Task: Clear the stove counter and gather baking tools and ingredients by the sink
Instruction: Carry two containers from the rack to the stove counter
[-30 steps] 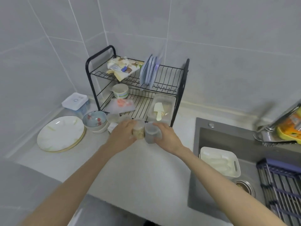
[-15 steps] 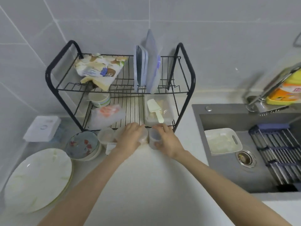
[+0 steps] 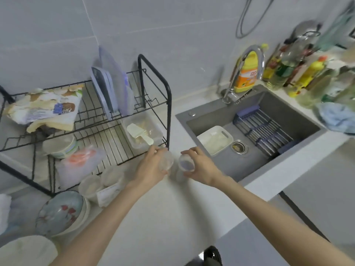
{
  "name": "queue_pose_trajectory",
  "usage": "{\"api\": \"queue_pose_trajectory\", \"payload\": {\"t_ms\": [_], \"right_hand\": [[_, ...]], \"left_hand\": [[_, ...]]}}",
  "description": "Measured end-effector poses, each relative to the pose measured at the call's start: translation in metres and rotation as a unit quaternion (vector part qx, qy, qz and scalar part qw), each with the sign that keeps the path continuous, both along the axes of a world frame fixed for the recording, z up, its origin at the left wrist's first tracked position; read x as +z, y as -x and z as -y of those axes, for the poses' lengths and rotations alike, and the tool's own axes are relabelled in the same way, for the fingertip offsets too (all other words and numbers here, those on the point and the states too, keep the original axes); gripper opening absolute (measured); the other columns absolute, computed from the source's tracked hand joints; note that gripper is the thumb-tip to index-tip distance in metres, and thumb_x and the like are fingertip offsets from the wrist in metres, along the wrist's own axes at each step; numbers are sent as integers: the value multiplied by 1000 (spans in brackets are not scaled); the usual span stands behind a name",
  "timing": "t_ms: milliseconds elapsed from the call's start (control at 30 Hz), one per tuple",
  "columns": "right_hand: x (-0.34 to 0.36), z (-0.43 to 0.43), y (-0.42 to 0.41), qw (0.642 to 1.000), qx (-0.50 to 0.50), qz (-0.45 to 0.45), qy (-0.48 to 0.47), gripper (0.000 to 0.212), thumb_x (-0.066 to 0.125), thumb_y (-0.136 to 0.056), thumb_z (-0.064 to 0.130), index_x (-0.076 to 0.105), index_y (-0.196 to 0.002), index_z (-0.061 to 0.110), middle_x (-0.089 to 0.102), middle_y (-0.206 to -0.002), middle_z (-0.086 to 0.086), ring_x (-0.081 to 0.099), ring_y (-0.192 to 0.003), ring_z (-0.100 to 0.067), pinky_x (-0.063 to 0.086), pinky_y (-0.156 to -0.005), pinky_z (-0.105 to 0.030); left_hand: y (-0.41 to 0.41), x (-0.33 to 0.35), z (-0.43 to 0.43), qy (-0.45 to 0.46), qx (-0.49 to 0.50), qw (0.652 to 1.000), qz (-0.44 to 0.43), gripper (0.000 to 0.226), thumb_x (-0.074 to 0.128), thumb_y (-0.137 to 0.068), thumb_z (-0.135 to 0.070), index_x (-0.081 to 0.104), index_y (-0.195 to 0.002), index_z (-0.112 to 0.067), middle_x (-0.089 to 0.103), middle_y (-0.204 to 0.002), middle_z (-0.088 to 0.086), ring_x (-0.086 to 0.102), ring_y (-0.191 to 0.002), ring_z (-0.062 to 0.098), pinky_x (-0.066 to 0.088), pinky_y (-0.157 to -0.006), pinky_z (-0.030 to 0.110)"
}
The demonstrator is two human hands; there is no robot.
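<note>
Grip: my left hand (image 3: pixel 151 167) curls round the left tub (image 3: pixel 167 160), my right hand (image 3: pixel 201 168) round the right tub (image 3: pixel 185 163); both seem light, thin-walled, so I squeeze sidewalls gently.

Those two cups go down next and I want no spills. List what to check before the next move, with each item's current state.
1. Left hand has a firm hold on the clear cup: fingers are curled round it, ok.
2. Right hand has a firm hold on the small cup: fingers are wrapped round it, ok.
3. Cups are clear of each other: a gap shows between them, ok.
4. Landing spot on the counter: bare surface below and in front of the hands, ok.
5. Lids are closed: the cups are too blurred to judge, cannot tell.
6. Left hand is clear of the dish rack: fingertips lie right by its front post, cannot tell.
</note>
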State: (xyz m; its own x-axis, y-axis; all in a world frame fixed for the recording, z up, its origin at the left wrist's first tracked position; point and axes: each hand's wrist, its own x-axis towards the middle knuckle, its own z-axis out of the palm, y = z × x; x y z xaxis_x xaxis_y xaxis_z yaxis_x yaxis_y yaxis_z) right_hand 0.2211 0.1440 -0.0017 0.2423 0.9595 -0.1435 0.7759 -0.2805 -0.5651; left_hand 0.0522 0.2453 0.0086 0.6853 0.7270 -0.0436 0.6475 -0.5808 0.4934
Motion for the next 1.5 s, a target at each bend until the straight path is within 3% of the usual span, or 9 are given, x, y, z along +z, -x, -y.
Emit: {"api": "queue_pose_trajectory", "payload": {"t_ms": [233,367,500,700,800,1033,1100,1233,1500], "right_hand": [[31,100,-65,988,-152,10,-39,68,75,-75,24,44,-136,19,39,-131,-2,48,-114,-20,35,-90,-17],[45,169,-104,969,-238,17,-60,67,75,-76,27,44,-136,24,39,-132,1,47,-114,-16,41,-91,-21],[55,253,-148,941,-328,19,-82,64,73,-77,26,45,-135,23,40,-128,1,47,-110,-15,39,-90,-20],[67,379,-203,896,-432,39,-94,63,70,-78,24,46,-136,21,41,-123,0,48,-109,-16,34,-82,-18],[73,443,-226,870,-481,44,-102,63,70,-78,23,45,-136,22,42,-124,1,48,-111,-17,35,-84,-18],[89,596,-254,790,-600,51,-118,64,70,-78,20,45,-136,22,41,-129,3,45,-119,-15,34,-91,-16],[94,639,-256,754,-641,50,-133,64,72,-78,21,45,-136,23,41,-131,4,46,-121,-15,35,-94,-18],[101,712,-258,690,-705,56,-154,66,73,-78,22,44,-138,23,41,-135,3,44,-124,-15,36,-97,-21],[104,844,-279,552,-813,106,-151,66,72,-77,22,44,-137,24,44,-139,2,41,-128,-14,33,-97,-22]], "left_hand": [[-97,32,57,10,-136,991,7,68,74,-73,-26,43,-133,-28,36,-129,-5,53,-108,25,46,-91,35],[-160,49,104,0,-219,976,12,71,76,-73,-28,42,-136,-26,35,-131,-3,51,-110,23,44,-92,32],[-232,60,170,-12,-306,952,23,73,76,-71,-27,44,-136,-23,38,-128,0,52,-111,25,43,-93,35],[-327,71,278,-22,-409,912,31,73,75,-73,-31,41,-138,-23,36,-128,0,53,-108,23,42,-86,27],[-372,78,339,-32,-456,889,35,74,75,-73,-32,41,-139,-23,36,-129,2,51,-112,23,44,-90,29],[-458,94,494,-17,-566,823,47,73,75,-75,-26,41,-139,-20,38,-126,4,50,-108,22,38,-85,24],[-479,99,539,-16,-601,797,54,73,75,-74,-26,42,-139,-19,39,-124,4,50,-109,23,40,-89,27],[-514,109,621,-16,-656,751,68,71,74,-75,-30,42,-138,-22,39,-126,2,52,-106,22,37,-81,23],[-592,114,792,-9,-764,642,70,75,73,-78,-31,36,-143,-22,38,-130,0,50,-112,17,37,-88,22]]}}
